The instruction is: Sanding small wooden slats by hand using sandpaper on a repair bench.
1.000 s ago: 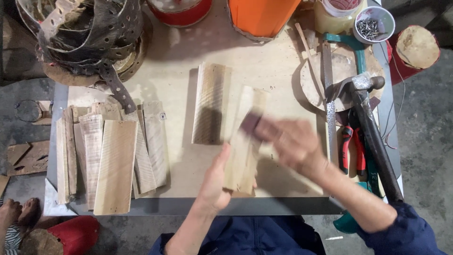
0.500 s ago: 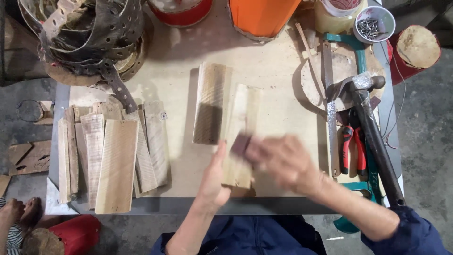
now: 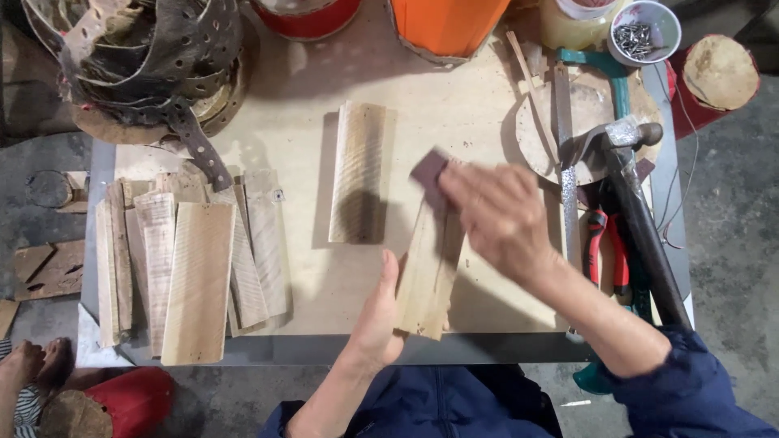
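My left hand [image 3: 378, 316] grips the near end of a pale wooden slat [image 3: 428, 272] that lies lengthwise on the workbench [image 3: 308, 105]. My right hand [image 3: 499, 215] presses a dark reddish sanding pad [image 3: 428, 170] onto the far end of that slat. A second, wider curved slat [image 3: 358, 172] lies just to the left of it, untouched.
A pile of several wooden slats [image 3: 191, 268] lies at the left. A heap of perforated leather straps [image 3: 146, 57] sits at the far left. A hammer [image 3: 637, 203], a file [image 3: 565, 170], red-handled pliers [image 3: 604, 251] and a cup of nails [image 3: 645, 31] crowd the right side.
My right hand has slid the sanding pad along the slat, first toward me and then back up to the far end. My left hand has stayed on the near end.
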